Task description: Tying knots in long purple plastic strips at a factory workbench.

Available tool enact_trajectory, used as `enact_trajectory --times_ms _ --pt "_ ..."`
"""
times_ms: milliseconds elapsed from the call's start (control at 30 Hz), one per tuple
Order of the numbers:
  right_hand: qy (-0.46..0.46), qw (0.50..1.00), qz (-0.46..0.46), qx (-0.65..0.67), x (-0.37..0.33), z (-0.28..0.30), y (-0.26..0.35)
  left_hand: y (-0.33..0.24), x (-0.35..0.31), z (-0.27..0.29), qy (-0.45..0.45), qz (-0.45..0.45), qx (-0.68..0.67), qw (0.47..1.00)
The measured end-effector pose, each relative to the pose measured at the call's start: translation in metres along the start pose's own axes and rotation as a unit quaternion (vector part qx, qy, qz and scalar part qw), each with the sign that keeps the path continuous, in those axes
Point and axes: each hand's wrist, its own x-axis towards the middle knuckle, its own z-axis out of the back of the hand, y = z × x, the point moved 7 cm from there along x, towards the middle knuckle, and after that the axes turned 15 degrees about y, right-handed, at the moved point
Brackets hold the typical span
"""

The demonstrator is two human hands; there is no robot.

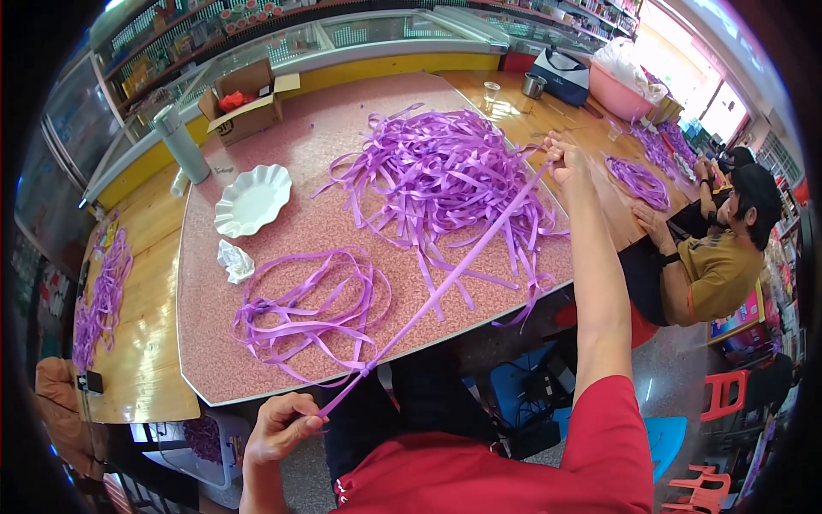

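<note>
Stretching a length of purple ribbon (445, 283) taut is the step in hand: the strand runs in a straight diagonal from the left hand (278, 424), closed around its near end just off the near edge of the worktop (342, 137), up to the right hand (565, 158), fisted on it at the far right. The next move likely calls for even tension and a firm pinch, since the ribbon looks thin, flat and slippery. Under the strand lies a big loose tangle of ribbon (437, 171) toward the far side and a smaller coiled bundle (308, 313) nearer, both glossy and limp on the speckled pink surface. To the left sit a scalloped white plate (253, 201) and a crumpled white tissue (233, 259).
</note>
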Motion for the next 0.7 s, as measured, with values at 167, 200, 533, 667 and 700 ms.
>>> enact_trajectory --times_ms 167,200,533,667,700 --pt "-0.053 0.996 0.075 -0.009 0.004 0.058 0.047 0.034 -0.013 -0.018 0.102 0.032 -0.027 0.994" --pt "-0.029 0.991 0.083 -0.099 0.0 0.063 0.058 0.042 -0.014 -0.021 0.118 0.047 -0.043 0.991" --pt "0.405 0.735 0.015 -0.544 -0.164 -0.204 -0.068 -0.043 0.092 -0.085 0.199 -0.066 0.206 0.956" --pt "0.596 0.756 -0.128 -0.238 -0.281 -0.26 -0.122 -0.077 0.111 -0.064 0.048 -0.098 0.181 0.977" --pt "0.593 0.729 -0.232 -0.253 -0.297 -0.264 -0.124 -0.071 0.114 -0.056 0.038 -0.069 0.145 0.986"
